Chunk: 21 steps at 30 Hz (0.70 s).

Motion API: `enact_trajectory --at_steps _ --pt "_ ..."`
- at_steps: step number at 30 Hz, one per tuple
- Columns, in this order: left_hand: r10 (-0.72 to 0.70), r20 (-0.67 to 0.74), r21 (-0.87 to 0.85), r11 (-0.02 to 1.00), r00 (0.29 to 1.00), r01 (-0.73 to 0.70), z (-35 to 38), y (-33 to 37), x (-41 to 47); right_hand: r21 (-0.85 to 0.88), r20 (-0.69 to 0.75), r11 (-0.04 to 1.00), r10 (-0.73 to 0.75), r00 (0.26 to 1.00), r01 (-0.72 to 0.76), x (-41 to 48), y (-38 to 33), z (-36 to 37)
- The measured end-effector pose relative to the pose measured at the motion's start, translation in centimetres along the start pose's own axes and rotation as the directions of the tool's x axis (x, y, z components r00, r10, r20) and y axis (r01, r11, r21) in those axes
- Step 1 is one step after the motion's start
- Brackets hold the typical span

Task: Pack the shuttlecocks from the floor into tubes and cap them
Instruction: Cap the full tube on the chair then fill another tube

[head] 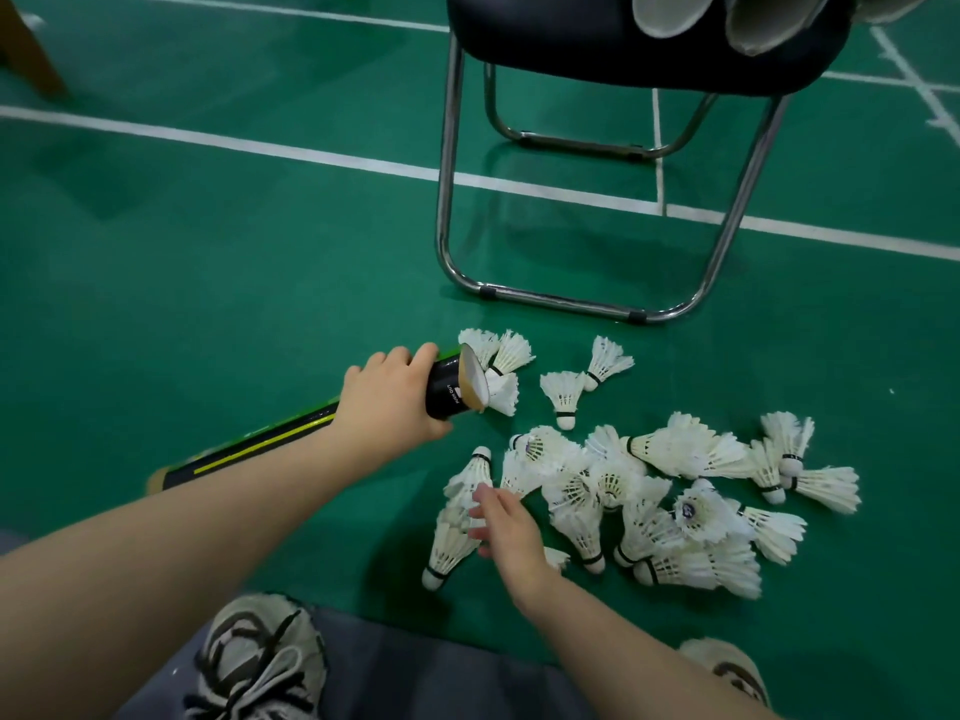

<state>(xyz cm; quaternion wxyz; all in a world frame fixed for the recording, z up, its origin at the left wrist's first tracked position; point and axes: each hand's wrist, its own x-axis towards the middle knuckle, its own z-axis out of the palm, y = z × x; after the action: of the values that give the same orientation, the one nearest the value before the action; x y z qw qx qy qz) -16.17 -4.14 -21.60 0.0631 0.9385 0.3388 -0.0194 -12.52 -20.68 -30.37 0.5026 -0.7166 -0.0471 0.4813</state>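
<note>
Dozens of shuttlecocks [644,501] piled on green floor [260,252] below chair [597,200]. Left hand [389,394] wrapped around black tube [311,423], open mouth beside shuttlecocks. Right hand [506,527] fingers loosely spread, touching pile's left edge.

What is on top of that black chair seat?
Open-ended tubes lie on the chair seat, their pale mouths facing the camera. The picture's top edge cuts them off, so their count and contents cannot be told.
</note>
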Motion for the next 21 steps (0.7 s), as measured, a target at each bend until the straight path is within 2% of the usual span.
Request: enact_trajectory --at_steps 8,13,18,21 --pt "-0.008 0.0 -0.032 0.999 1.0 0.008 0.8 -1.3 -0.2 -0.046 0.082 0.994 0.105 0.991 -0.102 1.0 0.7 1.8" --pt "-0.014 0.003 -0.038 0.999 1.0 0.014 1.1 -2.0 -0.3 -0.248 0.015 0.969 -0.002 1.0 0.005 0.9 1.0 2.5" --pt "-0.014 0.016 -0.042 0.999 1.0 0.015 1.3 -2.4 -0.4 -0.575 0.04 0.816 0.094 0.995 -0.054 1.5 1.5 2.1" --pt "-0.015 0.014 -0.048 0.999 1.0 0.015 1.3 -2.6 -0.5 -0.68 0.063 0.733 0.02 0.998 0.028 1.6 1.0 1.5"
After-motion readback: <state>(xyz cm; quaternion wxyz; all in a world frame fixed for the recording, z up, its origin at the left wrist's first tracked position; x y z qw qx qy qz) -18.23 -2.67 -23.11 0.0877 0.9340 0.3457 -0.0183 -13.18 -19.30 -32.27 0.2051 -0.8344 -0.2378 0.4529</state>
